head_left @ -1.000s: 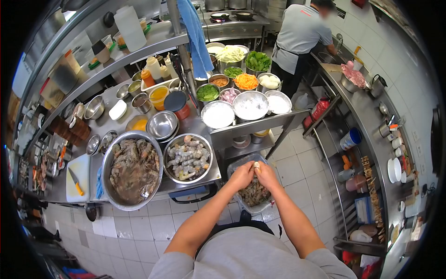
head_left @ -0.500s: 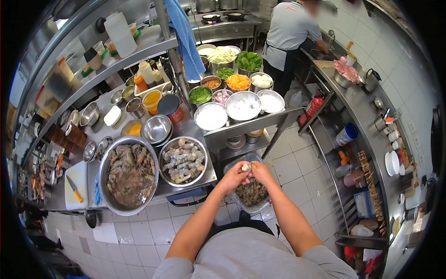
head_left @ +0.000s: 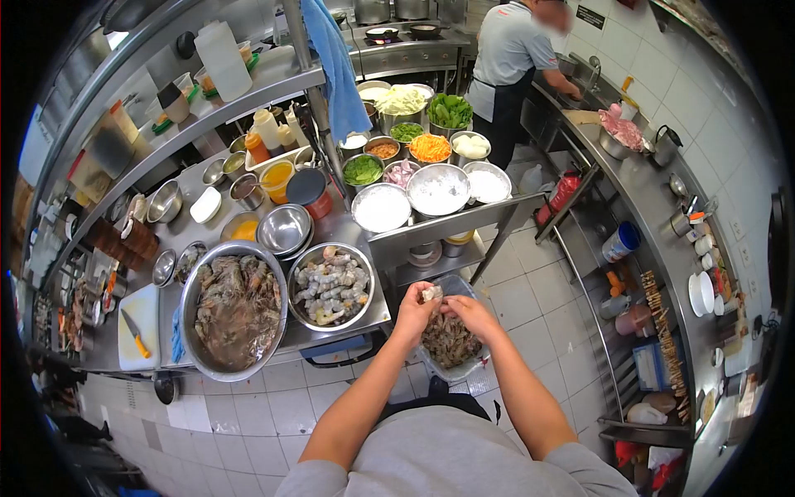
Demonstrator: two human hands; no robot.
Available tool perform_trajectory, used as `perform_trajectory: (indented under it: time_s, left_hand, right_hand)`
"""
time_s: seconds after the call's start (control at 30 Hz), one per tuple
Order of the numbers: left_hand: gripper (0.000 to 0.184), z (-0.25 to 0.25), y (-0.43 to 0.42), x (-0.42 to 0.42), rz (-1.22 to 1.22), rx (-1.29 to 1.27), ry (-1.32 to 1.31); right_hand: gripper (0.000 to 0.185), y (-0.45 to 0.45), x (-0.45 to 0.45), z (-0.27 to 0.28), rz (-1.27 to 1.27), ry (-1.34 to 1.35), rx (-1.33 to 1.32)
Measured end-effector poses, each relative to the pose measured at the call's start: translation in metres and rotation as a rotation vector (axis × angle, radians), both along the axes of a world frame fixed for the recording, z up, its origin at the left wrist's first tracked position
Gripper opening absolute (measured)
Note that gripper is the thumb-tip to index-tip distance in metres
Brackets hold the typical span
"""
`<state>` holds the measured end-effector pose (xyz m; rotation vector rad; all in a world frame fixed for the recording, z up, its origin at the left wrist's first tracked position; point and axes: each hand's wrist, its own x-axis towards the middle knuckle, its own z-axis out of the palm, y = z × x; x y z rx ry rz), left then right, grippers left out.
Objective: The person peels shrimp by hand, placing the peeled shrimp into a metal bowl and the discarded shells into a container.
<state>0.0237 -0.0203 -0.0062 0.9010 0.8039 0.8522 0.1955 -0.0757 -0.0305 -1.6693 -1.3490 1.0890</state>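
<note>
Shrimp: a pale shrimp sits at the tips of the left fingers, above the far-left edge of the tub
Left hand: the left hand has its thumb and fingers pinched on the shrimp
Right hand: the right hand is curled, its fingertips just beside the shrimp – whether they grip a piece of it I cannot tell
Handling: a light pinch should suit it best, as wet flesh probably slips or tears under a hard squeeze; keeping both hands over the tub would let drips and scraps fall inside
Tub: the clear plastic tub stands right below the fingers, partly filled with brownish shrimp pieces, too small to tell shells from heads
Steel bowl: left of the fingers and near, this round bowl holds grey, apparently peeled shrimp
Steel basin: farther left, past the bowl, the big basin holds darker whole shrimp in murky liquid
Pans: ahead of the fingers – well apart – are pans of white powder, shredded carrot and leafy greens
</note>
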Motion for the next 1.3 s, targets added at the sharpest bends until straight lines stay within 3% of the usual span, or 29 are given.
perform_trajectory:
  time_s: [0.07,0.17,0.23,0.33,0.47,0.53,0.67,0.73,1.0,1.03,1.07,1.17,1.23,1.27,1.3]
  left_hand:
    - [0.030,0.001,0.000,0.003,0.021,0.109,0.030]
    - [0.032,0.013,-0.002,0.001,-0.045,0.038,0.065]
    - [0.032,0.013,-0.003,0.000,-0.053,0.158,0.095]
    - [0.032,0.011,0.007,-0.010,-0.151,-0.005,0.175]
    - [0.031,0.008,0.013,-0.021,-0.219,0.057,0.243]
    - [0.029,0.004,0.016,-0.023,-0.286,0.224,0.372]
    - [0.025,0.009,0.011,-0.025,-0.190,0.415,0.609]
    - [0.024,0.012,0.006,-0.023,-0.112,0.461,0.741]
    - [0.022,-0.014,-0.004,-0.019,0.081,0.755,0.805]
    - [0.020,-0.020,-0.003,-0.019,0.125,0.801,0.828]
    - [0.020,-0.025,0.003,-0.025,0.133,0.740,0.845]
    - [0.019,-0.018,0.013,-0.052,0.058,0.490,0.837]
    - [0.021,-0.024,0.015,-0.057,-0.057,0.273,0.659]
    - [0.021,-0.027,0.014,-0.057,-0.061,0.274,0.660]
    - [0.023,-0.027,0.011,-0.055,-0.057,0.098,0.481]
  right_hand:
    - [0.034,-0.008,-0.010,0.016,-0.067,0.694,-0.254]
    - [0.027,-0.011,-0.017,0.023,-0.064,0.757,-0.212]
    - [0.023,-0.009,-0.013,0.018,-0.092,0.697,-0.202]
    - [0.020,-0.010,-0.008,0.016,-0.107,0.562,-0.153]
    - [0.022,-0.012,-0.010,0.019,-0.032,0.285,-0.052]
    - [0.023,-0.015,-0.018,0.021,-0.017,0.237,-0.022]
    - [0.027,-0.020,-0.034,0.049,-0.068,0.030,0.069]
    - [0.028,-0.020,-0.038,0.032,-0.092,0.017,0.116]
    - [0.029,-0.029,-0.045,0.018,-0.154,-0.071,0.135]
    - [0.028,-0.030,-0.047,0.011,-0.240,0.141,0.090]
    - [0.027,-0.031,-0.046,0.006,-0.326,0.352,0.045]
    - [0.025,-0.038,-0.032,0.027,-0.391,0.526,-0.059]
    - [0.024,-0.041,-0.018,0.022,-0.358,0.473,-0.093]
    - [0.024,-0.038,-0.009,0.008,-0.300,0.290,-0.123]
    - [0.025,-0.037,0.000,-0.003,-0.239,0.105,-0.150]
